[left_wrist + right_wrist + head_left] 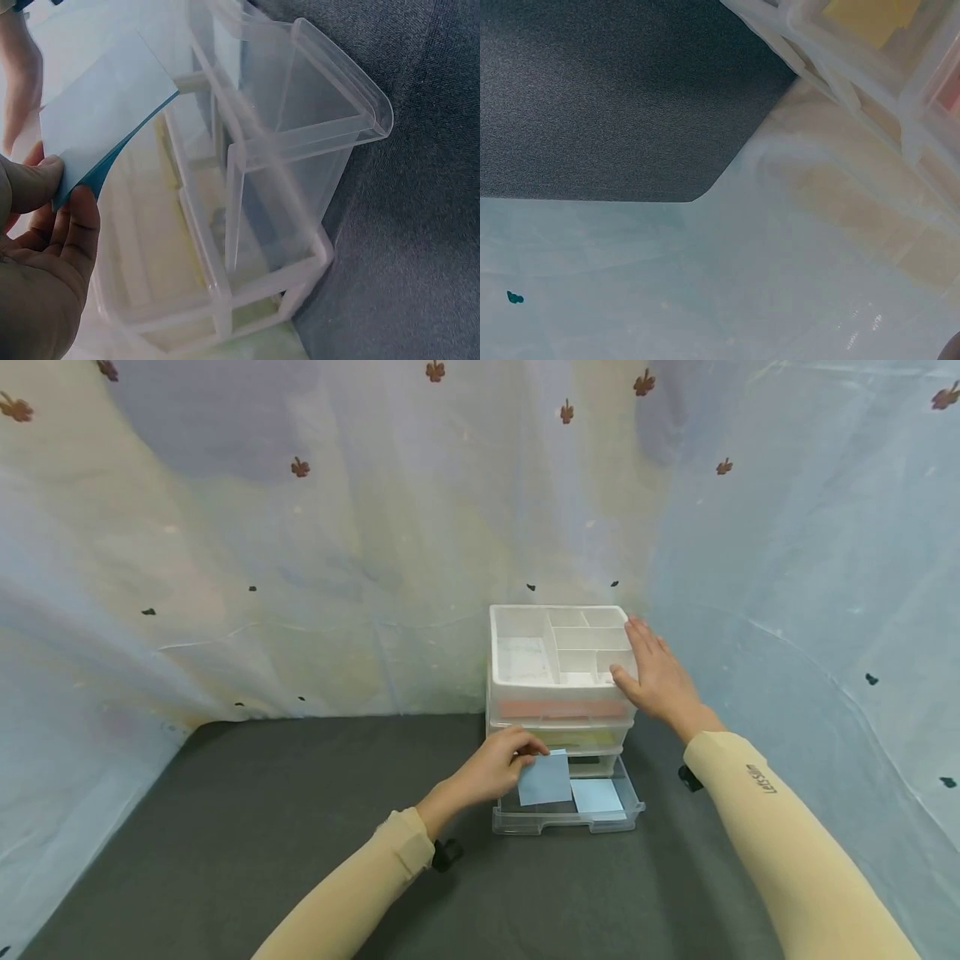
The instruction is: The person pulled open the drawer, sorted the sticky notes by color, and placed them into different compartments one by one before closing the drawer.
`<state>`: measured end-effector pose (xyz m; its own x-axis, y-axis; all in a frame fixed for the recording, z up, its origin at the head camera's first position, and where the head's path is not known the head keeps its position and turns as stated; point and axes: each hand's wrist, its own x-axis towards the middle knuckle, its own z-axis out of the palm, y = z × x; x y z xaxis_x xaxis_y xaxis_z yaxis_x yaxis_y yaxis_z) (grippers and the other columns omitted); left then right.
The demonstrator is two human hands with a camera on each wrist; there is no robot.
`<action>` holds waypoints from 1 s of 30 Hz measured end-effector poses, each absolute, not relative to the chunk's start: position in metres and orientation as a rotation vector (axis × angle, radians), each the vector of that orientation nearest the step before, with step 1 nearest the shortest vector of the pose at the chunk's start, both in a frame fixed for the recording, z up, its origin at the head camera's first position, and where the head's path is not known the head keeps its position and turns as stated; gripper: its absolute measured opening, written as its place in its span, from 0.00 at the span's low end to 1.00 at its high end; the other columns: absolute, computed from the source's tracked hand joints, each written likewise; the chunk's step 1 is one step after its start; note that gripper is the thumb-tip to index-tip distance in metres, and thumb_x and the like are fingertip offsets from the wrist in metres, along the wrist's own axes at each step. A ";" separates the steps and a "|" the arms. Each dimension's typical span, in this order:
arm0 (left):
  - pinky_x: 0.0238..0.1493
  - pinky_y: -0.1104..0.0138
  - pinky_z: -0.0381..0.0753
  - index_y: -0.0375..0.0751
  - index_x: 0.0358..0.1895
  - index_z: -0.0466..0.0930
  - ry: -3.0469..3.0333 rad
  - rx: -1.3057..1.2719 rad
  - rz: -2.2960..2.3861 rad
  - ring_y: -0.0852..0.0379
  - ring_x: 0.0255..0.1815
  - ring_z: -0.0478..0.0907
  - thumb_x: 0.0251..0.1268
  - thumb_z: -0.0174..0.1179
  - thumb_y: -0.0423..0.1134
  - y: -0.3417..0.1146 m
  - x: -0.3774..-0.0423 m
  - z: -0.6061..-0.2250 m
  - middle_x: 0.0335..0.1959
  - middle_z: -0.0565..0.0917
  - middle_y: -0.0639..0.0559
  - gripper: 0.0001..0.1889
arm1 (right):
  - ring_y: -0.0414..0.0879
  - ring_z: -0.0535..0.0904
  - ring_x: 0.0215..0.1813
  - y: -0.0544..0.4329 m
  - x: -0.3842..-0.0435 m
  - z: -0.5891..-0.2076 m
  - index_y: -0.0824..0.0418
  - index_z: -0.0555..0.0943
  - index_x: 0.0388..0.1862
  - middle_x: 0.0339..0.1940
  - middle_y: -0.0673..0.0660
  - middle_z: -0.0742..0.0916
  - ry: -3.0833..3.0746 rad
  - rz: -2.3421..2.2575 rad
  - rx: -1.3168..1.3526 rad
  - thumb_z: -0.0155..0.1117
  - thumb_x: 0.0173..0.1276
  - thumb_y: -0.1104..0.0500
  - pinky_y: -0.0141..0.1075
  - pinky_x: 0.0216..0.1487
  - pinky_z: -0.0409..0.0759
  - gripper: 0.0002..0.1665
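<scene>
My left hand [495,764] pinches a light blue pad of sticky notes [545,779] between thumb and fingers, above the pulled-out bottom drawer [517,822]. In the left wrist view the pad [109,109] is tilted, with a darker blue underside. A second light blue pad [597,797] lies in the right part of that clear drawer. My right hand [660,672] rests on the right rim of the white drawer organizer [562,692], fingers straight and thumb toward its top compartments. Only a fingertip of it shows in the right wrist view's corner.
Above the open drawer sit closed drawers with yellow contents [581,739] and pink contents [562,708]. The organizer's divided top tray [522,656] faces up. A dark grey cloth [300,827] covers the table, and a pale patterned curtain [360,552] hangs right behind it.
</scene>
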<state>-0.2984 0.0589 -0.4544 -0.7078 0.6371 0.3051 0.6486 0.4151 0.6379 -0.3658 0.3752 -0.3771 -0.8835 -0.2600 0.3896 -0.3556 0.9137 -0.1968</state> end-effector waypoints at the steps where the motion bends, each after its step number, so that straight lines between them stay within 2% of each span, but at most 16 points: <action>1: 0.53 0.68 0.81 0.45 0.56 0.84 -2.635 -1.195 -1.198 0.59 0.50 0.79 0.79 0.57 0.29 0.061 -0.299 -0.455 0.52 0.82 0.52 0.12 | 0.60 0.44 0.86 0.375 -0.366 -0.377 0.65 0.44 0.86 0.87 0.64 0.51 -2.718 0.375 0.451 0.49 0.80 0.44 0.56 0.84 0.42 0.48; 12: 0.50 0.72 0.80 0.47 0.54 0.85 -2.729 -1.193 -1.103 0.62 0.48 0.77 0.79 0.57 0.29 0.083 -0.307 -0.469 0.49 0.81 0.55 0.12 | 0.61 0.44 0.86 0.375 -0.366 -0.378 0.65 0.44 0.86 0.87 0.64 0.51 -2.718 0.383 0.454 0.49 0.80 0.43 0.55 0.84 0.42 0.49; 21: 0.49 0.74 0.80 0.46 0.53 0.86 -2.758 -1.231 -1.028 0.62 0.46 0.78 0.78 0.58 0.29 0.092 -0.309 -0.482 0.46 0.81 0.53 0.12 | 0.60 0.44 0.86 0.374 -0.367 -0.378 0.65 0.44 0.86 0.87 0.63 0.51 -2.717 0.376 0.443 0.49 0.80 0.43 0.56 0.84 0.42 0.49; 30: 0.51 0.72 0.80 0.47 0.54 0.86 -2.827 -1.234 -0.950 0.63 0.48 0.79 0.78 0.58 0.30 0.094 -0.311 -0.494 0.48 0.82 0.56 0.11 | 0.60 0.44 0.86 0.375 -0.368 -0.379 0.64 0.43 0.87 0.87 0.63 0.51 -2.723 0.371 0.437 0.49 0.80 0.43 0.56 0.84 0.42 0.49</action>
<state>-0.3107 0.0943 -0.4938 -0.7045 0.6938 0.1495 0.6433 0.5353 0.5474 -0.3676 0.3755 -0.3787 -0.8884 -0.2509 0.3845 -0.3446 0.9177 -0.1974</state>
